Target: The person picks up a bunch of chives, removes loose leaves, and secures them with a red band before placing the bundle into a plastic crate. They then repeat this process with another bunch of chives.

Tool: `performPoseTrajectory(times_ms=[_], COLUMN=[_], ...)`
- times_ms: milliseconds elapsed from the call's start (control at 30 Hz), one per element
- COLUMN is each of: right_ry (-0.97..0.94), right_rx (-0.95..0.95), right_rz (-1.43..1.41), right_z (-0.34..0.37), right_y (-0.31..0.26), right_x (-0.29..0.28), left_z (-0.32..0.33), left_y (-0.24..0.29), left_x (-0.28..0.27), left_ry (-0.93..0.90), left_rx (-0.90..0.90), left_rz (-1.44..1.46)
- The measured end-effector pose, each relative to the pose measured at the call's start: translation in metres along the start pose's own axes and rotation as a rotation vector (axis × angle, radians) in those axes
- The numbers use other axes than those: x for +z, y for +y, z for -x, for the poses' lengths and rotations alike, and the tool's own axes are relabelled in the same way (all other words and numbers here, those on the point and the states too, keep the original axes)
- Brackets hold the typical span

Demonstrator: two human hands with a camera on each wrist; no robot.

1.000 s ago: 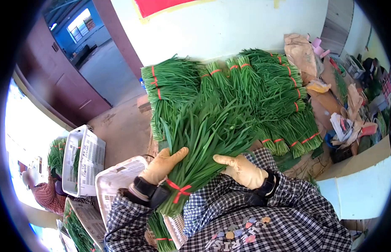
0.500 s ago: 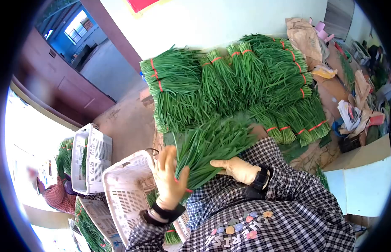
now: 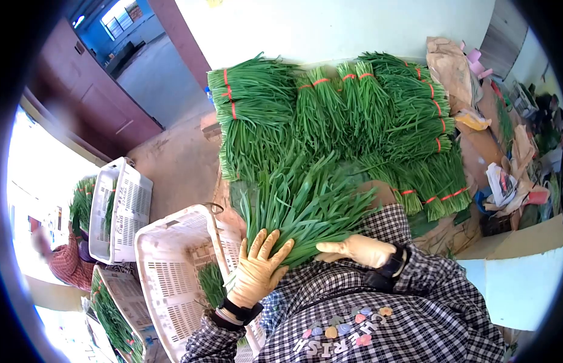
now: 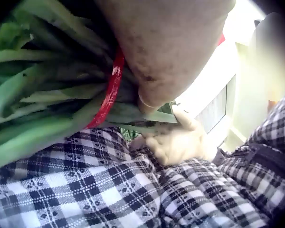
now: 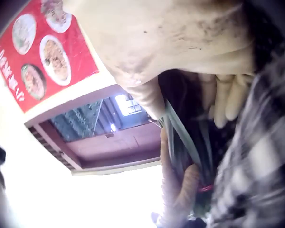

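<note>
A leafy bundle of garlic chives (image 3: 311,209) lies across the person's lap, its leaf tips fanned away from the body. On top of it rests the gloved left hand (image 3: 260,269), fingers straight and spread. The gloved right hand (image 3: 360,250) holds the bundle's right side, thumb over the leaves; in the right wrist view its other fingers curl in behind. A red band (image 4: 109,90) circles the stalks in the left wrist view, close by the left hand. In the head view the left hand hides the band.
A white plastic crate (image 3: 172,284) with some chives inside stands at the left knee. Banded chive bundles (image 3: 257,91) are piled along the wall ahead. Farther left are another crate (image 3: 121,212) and a seated person (image 3: 72,260). Bags and paper (image 3: 505,181) litter the right side.
The left hand first gripped the stalks near the band, then lifted with its fingers up, and now lies flat on the bundle. The right hand has stayed at the bundle's right side.
</note>
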State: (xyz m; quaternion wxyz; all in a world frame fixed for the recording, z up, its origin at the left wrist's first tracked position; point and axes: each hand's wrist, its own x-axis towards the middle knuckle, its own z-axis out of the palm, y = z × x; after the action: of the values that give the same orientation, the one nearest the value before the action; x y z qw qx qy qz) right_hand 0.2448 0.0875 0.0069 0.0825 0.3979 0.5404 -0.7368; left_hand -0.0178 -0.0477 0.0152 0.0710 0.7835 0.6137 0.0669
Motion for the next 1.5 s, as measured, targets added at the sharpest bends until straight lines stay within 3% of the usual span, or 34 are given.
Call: performPoseTrajectory(times_ms=[67,133,267,333,400,567,600,700,733,800,867,933,1067,1133,1400,1500], right_ry=[-0.071,0.011,0.329,0.477,0.579,0.581,0.580,0.684,0.683,0.466,0.452,0.528,0.615,0.697,0.765,1.007], right_rx=[-0.264,-0.131,-0.304,-0.557,-0.599,-0.735,-0.734,-0.634,-0.634,-0.721,-0.749,-0.526,-0.364,-0.397,-0.646,-0.748], right_rz=[0.211,0.385,0.157,0.150,0.082,0.194,0.193,0.572,0.572,0.472,0.458,0.490,0.577,0.908,1.053,1.191], right_z=[0.002,0.038,0.074,0.068,0.059,0.018,0.017,0.021,0.013,-0.007,-0.009,-0.001,-0.005,-0.002,-0.037,-0.037], right_y=[0.032,-0.005,-0.032,-0.038,-0.048,-0.043,-0.050,-0.072,-0.065,-0.051,-0.047,-0.053,-0.058,-0.064,-0.042,-0.040], right_x=[-0.025,-0.031,-0.047,-0.056,-0.053,-0.054,-0.053,-0.039,-0.042,-0.048,-0.045,-0.040,-0.034,-0.029,-0.042,-0.049], left_z=[0.001,0.003,0.004,0.003,0.003,0.004,0.005,0.005,0.005,0.005,0.006,0.006,0.005,0.005,0.006,0.006], left_y=[-0.002,0.000,0.003,0.004,0.004,0.004,0.004,0.003,0.003,0.004,0.004,0.004,0.003,0.003,0.003,0.003], left_x=[0.003,0.001,0.002,0.001,0.001,0.002,0.003,0.005,0.005,0.004,0.005,0.005,0.004,0.005,0.005,0.004], left_ry=[0.004,0.002,-0.022,-0.030,-0.036,-0.033,-0.035,-0.024,-0.023,-0.021,-0.013,-0.009,-0.011,-0.011,-0.005,-0.006], left_rx=[-0.007,0.007,0.005,0.008,0.010,0.007,0.007,0.006,0.006,0.005,0.000,-0.003,0.003,0.005,0.004,0.003], left_rz=[0.026,-0.033,-0.033,-0.042,-0.053,-0.054,-0.054,-0.062,-0.062,-0.060,-0.056,-0.053,-0.054,-0.051,-0.055,-0.054])
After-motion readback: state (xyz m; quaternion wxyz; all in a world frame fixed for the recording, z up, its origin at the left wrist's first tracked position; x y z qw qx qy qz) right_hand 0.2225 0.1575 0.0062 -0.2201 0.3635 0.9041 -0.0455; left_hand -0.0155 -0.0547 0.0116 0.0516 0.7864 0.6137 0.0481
